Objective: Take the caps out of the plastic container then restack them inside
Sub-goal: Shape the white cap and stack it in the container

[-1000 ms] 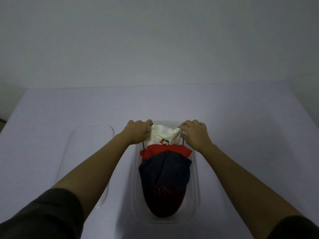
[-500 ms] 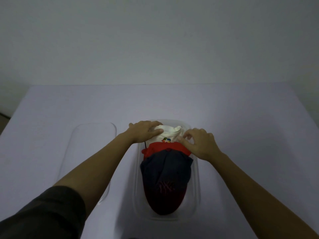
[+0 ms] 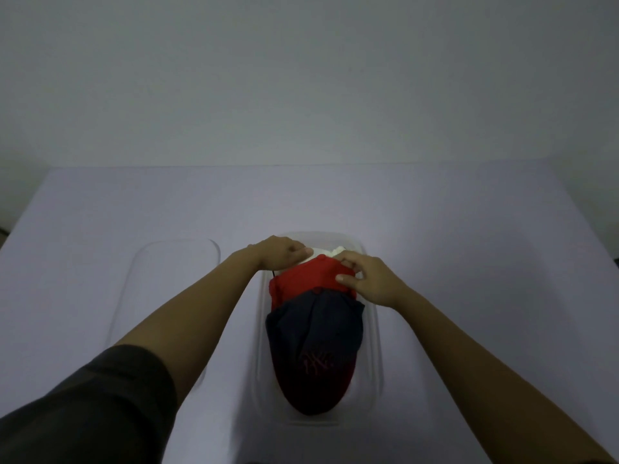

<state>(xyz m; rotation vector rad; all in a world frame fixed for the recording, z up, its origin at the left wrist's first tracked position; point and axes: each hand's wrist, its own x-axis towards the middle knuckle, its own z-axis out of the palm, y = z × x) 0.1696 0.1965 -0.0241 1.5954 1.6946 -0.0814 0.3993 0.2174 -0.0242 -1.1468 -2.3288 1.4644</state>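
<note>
The right grip (image 3: 371, 283) pinches the far right edge of the red cap (image 3: 311, 279), thumb on top and fingers curled over the cloth. The left grip (image 3: 284, 254) is closed on the white cap (image 3: 330, 254): its thumb lies across the white cloth and its fingers curl down behind, out of sight. The two grips sit just apart, with the crown of the red cap between them.

The white cap shows only as a pale strip just beyond the right grip's fingers and beside the left thumb. The red cap runs from between the grips back toward the person. The navy cap (image 3: 315, 346) overlaps its near half and lies nearer the person than both grips. All three sit in the clear plastic container (image 3: 375, 346), which stands on the tabletop (image 3: 469, 262). The clear lid (image 3: 167, 296) lies flat on the tabletop, out to the left of the left forearm.

The navy cap carries a red embroidered monogram on its front panel. It looks like interlocked letters, but the dim light keeps them from being read with certainty.

The container's long axis runs straight away from the person, and the caps follow it. The navy cap's rounded brim end points toward the person, and its crown button points toward the grips.
</note>
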